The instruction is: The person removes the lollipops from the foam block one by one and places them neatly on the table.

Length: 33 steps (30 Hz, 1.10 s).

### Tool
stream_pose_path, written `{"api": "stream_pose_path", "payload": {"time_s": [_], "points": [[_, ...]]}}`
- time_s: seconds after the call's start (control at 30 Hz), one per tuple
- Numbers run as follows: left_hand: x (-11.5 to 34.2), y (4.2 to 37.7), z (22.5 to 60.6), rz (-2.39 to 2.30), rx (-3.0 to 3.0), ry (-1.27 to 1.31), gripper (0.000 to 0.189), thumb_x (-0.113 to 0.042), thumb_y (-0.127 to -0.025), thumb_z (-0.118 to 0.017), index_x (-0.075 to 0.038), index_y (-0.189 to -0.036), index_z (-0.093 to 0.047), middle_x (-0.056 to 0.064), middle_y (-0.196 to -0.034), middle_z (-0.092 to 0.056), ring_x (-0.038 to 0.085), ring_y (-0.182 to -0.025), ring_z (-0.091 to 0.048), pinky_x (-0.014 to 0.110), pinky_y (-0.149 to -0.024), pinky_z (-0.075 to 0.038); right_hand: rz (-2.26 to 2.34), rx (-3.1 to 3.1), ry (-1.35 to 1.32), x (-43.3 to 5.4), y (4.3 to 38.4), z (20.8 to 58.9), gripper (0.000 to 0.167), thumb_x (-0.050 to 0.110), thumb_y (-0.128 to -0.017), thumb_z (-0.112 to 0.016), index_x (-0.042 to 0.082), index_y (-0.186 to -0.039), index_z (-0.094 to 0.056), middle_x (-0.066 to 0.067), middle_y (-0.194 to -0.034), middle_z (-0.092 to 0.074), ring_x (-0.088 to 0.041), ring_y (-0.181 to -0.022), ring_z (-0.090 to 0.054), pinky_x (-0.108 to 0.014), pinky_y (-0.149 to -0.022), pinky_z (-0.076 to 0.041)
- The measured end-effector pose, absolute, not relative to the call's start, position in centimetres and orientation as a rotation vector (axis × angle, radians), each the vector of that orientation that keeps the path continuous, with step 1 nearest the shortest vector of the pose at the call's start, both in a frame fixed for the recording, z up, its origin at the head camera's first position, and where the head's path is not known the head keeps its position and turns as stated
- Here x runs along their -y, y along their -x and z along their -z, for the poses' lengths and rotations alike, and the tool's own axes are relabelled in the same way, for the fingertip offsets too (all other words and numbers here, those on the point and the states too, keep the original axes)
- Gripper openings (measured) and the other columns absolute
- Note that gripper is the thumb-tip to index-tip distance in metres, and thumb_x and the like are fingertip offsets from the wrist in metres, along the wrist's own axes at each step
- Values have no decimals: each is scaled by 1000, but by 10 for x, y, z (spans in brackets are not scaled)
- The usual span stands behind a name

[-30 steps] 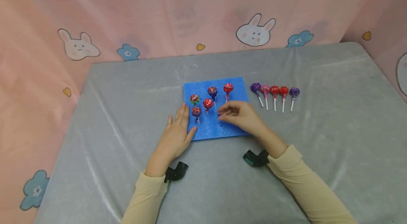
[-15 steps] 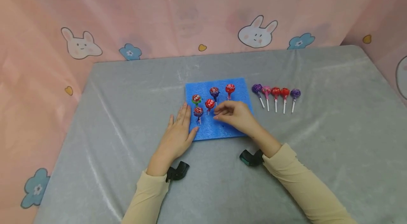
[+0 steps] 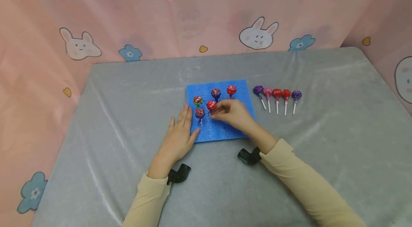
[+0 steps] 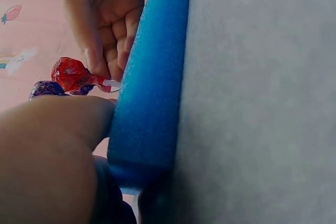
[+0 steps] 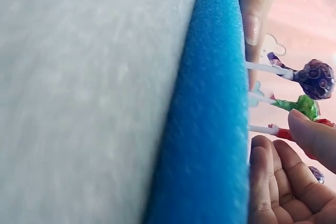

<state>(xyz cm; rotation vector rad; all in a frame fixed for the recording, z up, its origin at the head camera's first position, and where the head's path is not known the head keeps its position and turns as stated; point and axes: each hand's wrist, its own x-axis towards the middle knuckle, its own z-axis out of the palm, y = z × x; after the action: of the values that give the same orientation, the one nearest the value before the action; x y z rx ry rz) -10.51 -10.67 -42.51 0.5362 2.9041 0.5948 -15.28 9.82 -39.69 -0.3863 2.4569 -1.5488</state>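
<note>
A blue foam board holds several upright lollipops by their sticks. My left hand lies with straight fingers along the board's left edge, thumb at the front left corner. Beside it stand a lollipop with a purple-and-red wrapper and a green-and-red one. My right hand is at the red lollipop in the middle of the board, thumb and fingertips right by its neck and stick. In the right wrist view a gap shows between the right thumb and the fingers.
Another purple-and-red lollipop and a red one stand along the board's back. To the right, several purple, pink and red lollipops lie in a row on the grey cloth. A pink patterned curtain hangs behind the table.
My right hand has moved left across the board, from beside the red middle lollipop up to it. The left hand and the lollipops have stayed in place.
</note>
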Motion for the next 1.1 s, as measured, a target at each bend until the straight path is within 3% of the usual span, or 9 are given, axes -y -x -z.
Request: {"api": "stream_pose_path", "payload": {"time_s": [1.1], "points": [[108, 106, 424, -607, -2913, -547, 68, -33, -101, -42, 3, -149, -10, 15, -156, -5, 27, -143, -8, 53, -112, -8, 1683, -2652, 508, -90, 149, 422, 8, 3, -80, -74, -2, -84, -70, -13, -81, -71, -19, -67, -67, -26, -61, -53]]}}
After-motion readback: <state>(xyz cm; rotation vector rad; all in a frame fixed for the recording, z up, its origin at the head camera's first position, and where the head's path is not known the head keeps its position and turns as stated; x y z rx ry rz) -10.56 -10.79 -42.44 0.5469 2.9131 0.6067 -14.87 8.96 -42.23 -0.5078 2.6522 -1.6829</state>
